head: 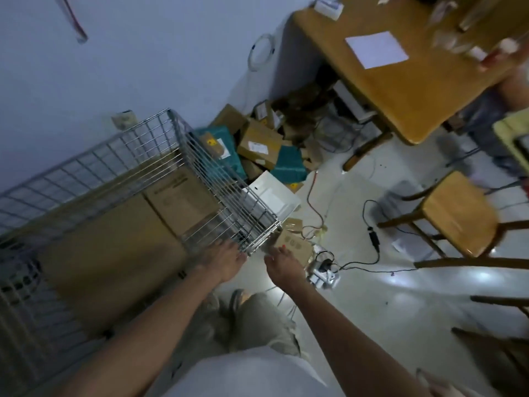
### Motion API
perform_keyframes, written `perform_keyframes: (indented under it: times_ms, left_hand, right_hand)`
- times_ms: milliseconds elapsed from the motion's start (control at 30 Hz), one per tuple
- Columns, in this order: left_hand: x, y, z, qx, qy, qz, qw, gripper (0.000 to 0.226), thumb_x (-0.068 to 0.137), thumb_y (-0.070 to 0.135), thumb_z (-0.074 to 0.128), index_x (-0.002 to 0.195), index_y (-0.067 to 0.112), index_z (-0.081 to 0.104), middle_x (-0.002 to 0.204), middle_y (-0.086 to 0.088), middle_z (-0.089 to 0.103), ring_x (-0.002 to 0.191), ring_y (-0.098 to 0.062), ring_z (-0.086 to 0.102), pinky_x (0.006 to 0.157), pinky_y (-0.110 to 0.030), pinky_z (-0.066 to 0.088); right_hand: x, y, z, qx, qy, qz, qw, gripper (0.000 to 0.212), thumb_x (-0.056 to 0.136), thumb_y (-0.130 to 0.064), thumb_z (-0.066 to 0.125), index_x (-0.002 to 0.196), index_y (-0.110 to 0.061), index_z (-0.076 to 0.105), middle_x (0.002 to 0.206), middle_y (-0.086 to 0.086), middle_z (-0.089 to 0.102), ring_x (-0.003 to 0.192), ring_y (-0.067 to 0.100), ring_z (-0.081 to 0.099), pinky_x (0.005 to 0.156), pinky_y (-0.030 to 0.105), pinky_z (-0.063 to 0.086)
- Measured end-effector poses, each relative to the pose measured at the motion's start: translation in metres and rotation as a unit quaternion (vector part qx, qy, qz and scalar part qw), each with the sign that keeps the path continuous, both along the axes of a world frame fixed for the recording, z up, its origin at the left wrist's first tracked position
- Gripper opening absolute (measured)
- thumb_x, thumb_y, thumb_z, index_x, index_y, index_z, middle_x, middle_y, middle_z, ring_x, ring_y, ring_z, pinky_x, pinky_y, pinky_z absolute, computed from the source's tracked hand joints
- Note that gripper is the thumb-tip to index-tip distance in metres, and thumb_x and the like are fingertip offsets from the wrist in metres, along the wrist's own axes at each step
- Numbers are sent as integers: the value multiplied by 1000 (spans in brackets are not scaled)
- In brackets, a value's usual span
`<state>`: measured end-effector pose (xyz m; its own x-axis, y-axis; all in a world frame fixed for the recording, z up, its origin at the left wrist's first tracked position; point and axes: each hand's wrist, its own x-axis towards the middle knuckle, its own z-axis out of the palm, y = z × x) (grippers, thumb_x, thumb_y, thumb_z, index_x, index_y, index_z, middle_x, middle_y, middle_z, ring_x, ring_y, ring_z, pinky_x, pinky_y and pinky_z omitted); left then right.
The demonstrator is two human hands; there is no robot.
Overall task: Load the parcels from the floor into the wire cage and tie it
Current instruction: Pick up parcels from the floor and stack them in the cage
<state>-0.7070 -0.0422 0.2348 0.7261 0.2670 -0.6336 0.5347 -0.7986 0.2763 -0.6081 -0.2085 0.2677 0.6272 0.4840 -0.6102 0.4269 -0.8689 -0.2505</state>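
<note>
Your left hand [226, 260] rests spread on the near corner of the wire cage [160, 179], fingers straight; your right hand [282, 263], fingers loosely open and empty, hovers just beside it. At ten o'clock, two big cartons [114, 242] already fill the cage; they look stiff and probably heavy. Parcels [259, 144] heap on the floor at twelve o'clock: rigid boxes to grip by opposite edges, soft teal bags likely slippery. Motion blur hides labels; no tie shows.
</note>
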Motion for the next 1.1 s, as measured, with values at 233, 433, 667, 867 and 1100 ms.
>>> perform_keyframes:
  times_ms: [233, 433, 667, 867, 1100]
  left_hand:
    - [33, -106, 57, 17, -43, -103, 994, 53, 105, 49, 29, 143, 17, 49, 149, -8, 46, 132, -28, 46, 104, -46, 43]
    - [20, -191, 47, 62, 18, -155, 986, 60, 104, 52, 30, 149, 15, 44, 154, -10, 45, 136, -31, 45, 110, -47, 41]
    - [20, -312, 55, -7, 33, -127, 991, 57, 106, 48, 32, 152, 16, 42, 158, -9, 42, 140, -31, 44, 112, -44, 38]
    - [80, -355, 90, -112, -13, -7, 994, 43, 102, 40, 35, 129, 19, 60, 139, -11, 59, 121, -30, 55, 102, -37, 44]
    - [127, -346, 98, -104, -12, -18, 994, 48, 103, 37, 36, 144, 19, 54, 148, -11, 54, 131, -31, 52, 108, -39, 43]
  right_hand:
    - [25, -132, 32, -57, -31, -57, 996, 48, 104, -40, 34, 140, -12, 47, 141, 18, 50, 130, 35, 46, 104, 47, 45]
    - [16, -232, 34, -27, -34, -96, 994, 49, 102, -41, 35, 141, -12, 45, 147, 16, 46, 134, 35, 42, 107, 49, 43]
    - [-14, -346, 39, -14, 11, -176, 984, 50, 103, -39, 39, 145, -12, 44, 146, 15, 47, 135, 35, 42, 107, 46, 42]
    - [7, -400, 50, 6, 39, -234, 972, 48, 103, -36, 37, 143, -10, 47, 143, 18, 49, 129, 38, 47, 105, 43, 42]
    - [49, -395, 59, -3, 25, -244, 969, 52, 102, -37, 35, 149, -16, 42, 150, 13, 45, 136, 33, 42, 110, 46, 37]
